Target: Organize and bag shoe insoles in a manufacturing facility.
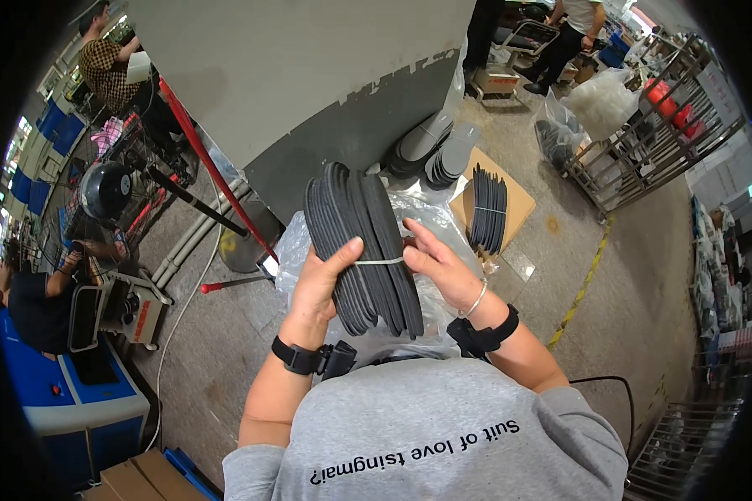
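Note:
A thick bundle of dark grey shoe insoles (353,209) stands on edge in front of my chest, with a thin white band round its middle. My left hand (319,284) is closed on the bundle's left side, its thumb lying across the front near the band. At the right side, my right hand (443,265) holds the bundle where the band ends, thumb and forefinger bent against it; its other fingers are partly hidden. Under and behind the bundle spreads clear plastic sheeting (291,250).
Another banded insole bundle (488,209) lies on cardboard (518,194) to the right. More insole stacks (418,149) stand by the grey pillar (309,75). A red pole (213,163) leans at left, near a black fan (107,190). A metal trolley (643,146) stands far right; people work beyond.

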`<state>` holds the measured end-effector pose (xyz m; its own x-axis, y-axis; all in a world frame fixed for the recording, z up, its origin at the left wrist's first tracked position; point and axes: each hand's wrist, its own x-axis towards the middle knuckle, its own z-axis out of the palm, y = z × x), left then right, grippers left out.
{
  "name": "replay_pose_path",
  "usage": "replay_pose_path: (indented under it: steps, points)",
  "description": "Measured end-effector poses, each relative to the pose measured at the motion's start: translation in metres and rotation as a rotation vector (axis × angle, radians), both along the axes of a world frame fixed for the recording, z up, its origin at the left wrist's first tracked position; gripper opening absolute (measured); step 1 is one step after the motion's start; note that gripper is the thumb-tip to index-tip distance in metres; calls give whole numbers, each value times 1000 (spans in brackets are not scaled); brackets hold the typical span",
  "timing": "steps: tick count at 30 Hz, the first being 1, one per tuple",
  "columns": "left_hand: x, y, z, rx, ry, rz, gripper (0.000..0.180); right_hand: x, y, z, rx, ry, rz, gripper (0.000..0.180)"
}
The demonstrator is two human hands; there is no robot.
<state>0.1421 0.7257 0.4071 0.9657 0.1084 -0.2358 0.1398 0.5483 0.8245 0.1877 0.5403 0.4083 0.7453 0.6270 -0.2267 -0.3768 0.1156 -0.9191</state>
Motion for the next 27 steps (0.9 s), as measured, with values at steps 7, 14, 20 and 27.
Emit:
replay_pose_path:
  steps: [7, 14, 20, 27]
  points:
    - [9, 20, -10, -303, 109, 97, 40, -28, -13, 8, -244, -724, 172, 83]
    - [8, 21, -8, -409, 142, 47, 32, -19, -20, 13, -219, -704, 257, 77]
    - [6, 24, -8, -464, 168, 0, 30, -19, -25, 14, -154, -691, 241, 60]
    - [1, 28, -7, -586, 295, -46, 26, -21, -27, -7, 160, -115, 44, 41]
